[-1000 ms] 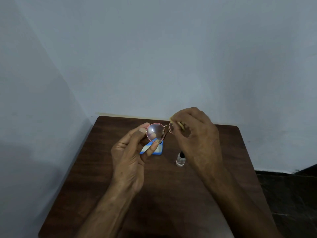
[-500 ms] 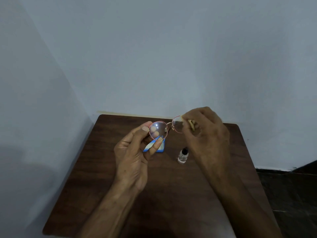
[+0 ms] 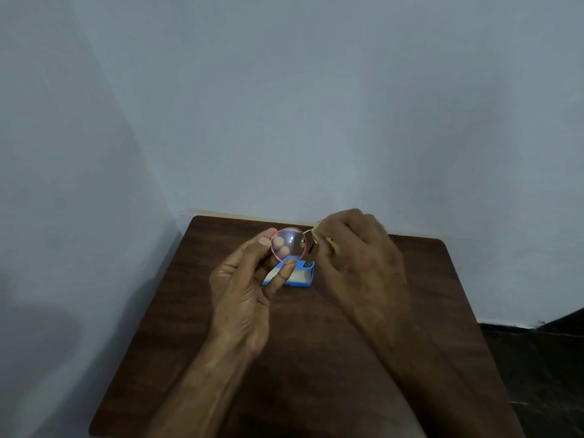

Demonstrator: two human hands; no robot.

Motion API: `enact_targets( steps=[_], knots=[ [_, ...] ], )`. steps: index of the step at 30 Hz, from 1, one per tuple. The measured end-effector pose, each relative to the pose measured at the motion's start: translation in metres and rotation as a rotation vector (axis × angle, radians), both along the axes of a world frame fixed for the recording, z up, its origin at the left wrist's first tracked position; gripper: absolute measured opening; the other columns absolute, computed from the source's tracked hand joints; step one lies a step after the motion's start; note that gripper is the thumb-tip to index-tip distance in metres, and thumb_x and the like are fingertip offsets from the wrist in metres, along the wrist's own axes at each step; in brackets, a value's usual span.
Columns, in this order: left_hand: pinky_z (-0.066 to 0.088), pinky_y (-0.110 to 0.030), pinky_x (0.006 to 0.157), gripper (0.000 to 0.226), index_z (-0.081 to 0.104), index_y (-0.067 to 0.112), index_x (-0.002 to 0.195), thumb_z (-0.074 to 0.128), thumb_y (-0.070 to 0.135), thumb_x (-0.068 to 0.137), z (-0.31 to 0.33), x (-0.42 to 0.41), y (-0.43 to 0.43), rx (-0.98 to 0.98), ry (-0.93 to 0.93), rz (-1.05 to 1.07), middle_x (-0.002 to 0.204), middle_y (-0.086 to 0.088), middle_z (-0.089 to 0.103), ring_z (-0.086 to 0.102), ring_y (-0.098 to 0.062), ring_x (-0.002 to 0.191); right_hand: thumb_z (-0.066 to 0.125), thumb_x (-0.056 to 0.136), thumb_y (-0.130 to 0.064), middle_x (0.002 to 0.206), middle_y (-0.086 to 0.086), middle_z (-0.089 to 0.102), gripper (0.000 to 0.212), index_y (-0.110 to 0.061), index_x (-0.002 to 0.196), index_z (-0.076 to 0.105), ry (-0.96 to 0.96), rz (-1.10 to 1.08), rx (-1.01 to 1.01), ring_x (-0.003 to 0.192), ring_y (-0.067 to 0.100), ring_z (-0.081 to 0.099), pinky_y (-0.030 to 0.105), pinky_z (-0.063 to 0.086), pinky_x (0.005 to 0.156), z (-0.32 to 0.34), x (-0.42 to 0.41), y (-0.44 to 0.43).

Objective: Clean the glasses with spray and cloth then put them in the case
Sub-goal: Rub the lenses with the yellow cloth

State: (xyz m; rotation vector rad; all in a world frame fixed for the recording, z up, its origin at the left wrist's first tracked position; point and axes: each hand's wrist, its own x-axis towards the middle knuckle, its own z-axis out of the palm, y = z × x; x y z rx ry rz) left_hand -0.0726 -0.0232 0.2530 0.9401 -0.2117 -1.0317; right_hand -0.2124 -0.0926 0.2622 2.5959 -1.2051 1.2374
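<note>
The round glasses (image 3: 289, 244) with a thin pink frame are held up above the table. My left hand (image 3: 245, 289) pinches the rim of the left lens between thumb and fingers. My right hand (image 3: 357, 257) is curled round the right lens and presses a small yellowish cloth (image 3: 331, 243) against it; that lens is mostly hidden. A blue case (image 3: 301, 275) lies on the table (image 3: 316, 343) under my hands. The spray bottle is out of sight behind my right hand.
The dark wooden table stands in a corner, with pale walls at its left and far edges. A dark floor (image 3: 543, 358) shows past the table's right edge.
My right hand has shifted on the right lens with the cloth, hiding it. The spray bottle, visible before, is now hidden behind that hand. My left hand keeps its hold.
</note>
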Motion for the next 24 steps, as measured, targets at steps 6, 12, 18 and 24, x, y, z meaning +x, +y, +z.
enact_targets(
  steps=[6,12,18,24],
  knots=[
    [0.064,-0.025,0.066,0.02,0.085,0.014,0.089,0.066,0.01,0.095,0.009,0.018,0.004,-0.025,-0.019,-0.015,0.095,-0.013,0.078,0.077,-0.015,0.08,0.071,0.086,-0.003,0.1,0.0,0.066,0.013,-0.015,0.093,0.071,-0.074,-0.143,0.042,0.085,0.019,0.058,0.026,0.043,0.07,0.015,0.01,-0.007],
    [0.065,-0.028,0.068,0.017,0.083,0.008,0.099,0.066,0.009,0.097,0.011,0.04,0.004,-0.044,-0.022,-0.008,0.093,-0.012,0.079,0.077,-0.016,0.082,0.068,0.087,-0.028,0.103,0.005,0.07,0.024,-0.014,0.106,0.069,-0.107,0.04,0.029,0.088,0.016,0.064,0.029,0.053,0.081,0.004,0.046,0.006],
    [0.065,-0.032,0.072,0.027,0.081,0.004,0.108,0.074,0.018,0.085,0.009,0.055,0.006,-0.07,-0.071,0.006,0.096,-0.013,0.078,0.075,-0.02,0.088,0.068,0.089,-0.016,0.101,0.005,0.07,0.014,-0.011,0.101,0.072,-0.065,0.037,-0.018,0.086,0.023,0.064,0.037,0.058,0.073,0.022,0.064,0.013],
    [0.064,-0.035,0.075,0.03,0.08,0.003,0.111,0.074,0.018,0.086,0.006,0.067,0.013,-0.078,-0.097,0.001,0.099,-0.012,0.079,0.077,-0.021,0.09,0.069,0.085,-0.013,0.099,0.005,0.07,0.015,-0.01,0.1,0.072,-0.049,0.139,-0.011,0.083,0.023,0.065,0.041,0.059,0.067,0.028,0.082,0.025]
  ],
)
